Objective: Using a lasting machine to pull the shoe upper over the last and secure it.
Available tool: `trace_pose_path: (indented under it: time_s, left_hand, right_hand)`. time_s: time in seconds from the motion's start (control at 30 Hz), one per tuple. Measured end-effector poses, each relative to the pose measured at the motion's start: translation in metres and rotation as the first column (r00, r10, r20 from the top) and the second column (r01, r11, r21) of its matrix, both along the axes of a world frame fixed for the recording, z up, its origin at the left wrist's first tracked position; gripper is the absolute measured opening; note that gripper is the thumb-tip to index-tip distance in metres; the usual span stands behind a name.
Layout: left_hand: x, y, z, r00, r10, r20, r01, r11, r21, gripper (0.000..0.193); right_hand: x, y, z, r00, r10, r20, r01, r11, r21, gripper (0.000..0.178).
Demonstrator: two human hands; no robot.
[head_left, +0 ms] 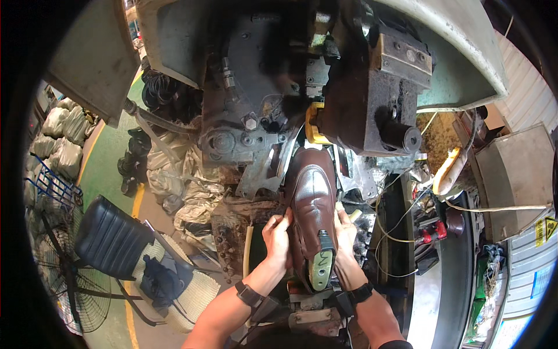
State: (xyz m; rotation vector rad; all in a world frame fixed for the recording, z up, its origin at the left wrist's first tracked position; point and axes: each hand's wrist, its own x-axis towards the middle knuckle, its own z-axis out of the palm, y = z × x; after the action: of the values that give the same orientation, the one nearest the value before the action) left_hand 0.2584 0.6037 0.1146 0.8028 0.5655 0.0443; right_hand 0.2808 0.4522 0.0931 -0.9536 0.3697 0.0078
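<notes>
A brown leather shoe upper [314, 203] sits on a green shoe last [321, 270], its toe pointing away from me into a dark metal machine [238, 87]. My left hand [277, 238] grips the upper's left side, thumb along the edge. On the opposite side my right hand [345, 234] holds it, its fingers partly hidden behind the leather. The toe lies between two metal side plates [273, 166], just under a yellow part [315, 123] of the machine. Whether the toe touches the plates I cannot tell. Dark bands circle both my wrists.
To the left stand a black chair [110, 238] with a woven seat and a fan [72, 273]. Whitish sacks [64, 134] are piled farther off. Cables hang at the right, beside a grey metal box [517, 180] and a dark belt-like strip [453, 279].
</notes>
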Motion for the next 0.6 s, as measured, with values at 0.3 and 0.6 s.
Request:
trace_pose_path:
  time_s: [0.3,0.6]
  left_hand:
    - [0.011,-0.005,-0.053,0.992,0.049,0.117,-0.055,0.997,0.045,0.015]
    - [0.016,-0.007,-0.036,0.997,0.064,0.037,-0.063,0.998,-0.016,0.014]
  right_hand:
    - [0.016,0.001,-0.023,0.989,0.019,0.148,-0.033,0.996,0.089,0.039]
    - [0.012,0.003,-0.004,0.997,0.026,0.079,-0.035,0.993,0.114,0.045]
